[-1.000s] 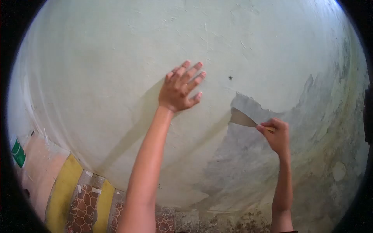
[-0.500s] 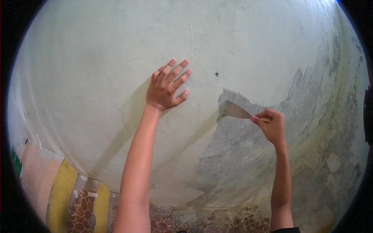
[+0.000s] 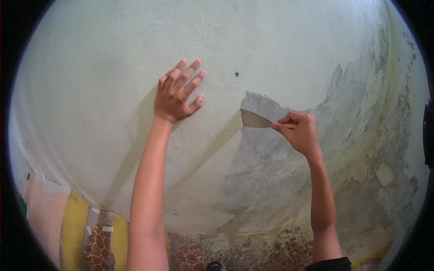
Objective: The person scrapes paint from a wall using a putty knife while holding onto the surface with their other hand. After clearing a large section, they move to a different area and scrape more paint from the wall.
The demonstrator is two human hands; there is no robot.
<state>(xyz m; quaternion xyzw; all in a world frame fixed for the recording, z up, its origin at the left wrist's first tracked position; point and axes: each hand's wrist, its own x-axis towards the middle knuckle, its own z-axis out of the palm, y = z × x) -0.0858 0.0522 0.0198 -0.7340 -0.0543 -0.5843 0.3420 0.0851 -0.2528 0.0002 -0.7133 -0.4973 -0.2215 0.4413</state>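
Note:
My left hand point(image 3: 175, 95) lies flat with spread fingers on the pale green painted wall point(image 3: 104, 67), holding nothing. To its right, my right hand point(image 3: 298, 132) grips the yellow handle of a putty knife point(image 3: 255, 119). The broad metal blade points left, its edge at the boundary between the paint and a bare grey patch point(image 3: 262, 156). Jagged paint borders the top of this patch. A small dark hole point(image 3: 237, 74) sits in the wall above the blade.
Along the bottom runs a floor with brown stone-pattern tiles point(image 3: 97, 248) and yellow strips point(image 3: 73, 221). Debris covers the floor point(image 3: 253, 253) below the patch. Stained, peeling wall point(image 3: 386, 174) curves up at the right. A dark object point(image 3: 213, 266) shows at the bottom edge.
The view has shifted, so the wall hole and both hands appear farther left. The putty knife has turned to a flatter angle, its blade now at the left paint edge.

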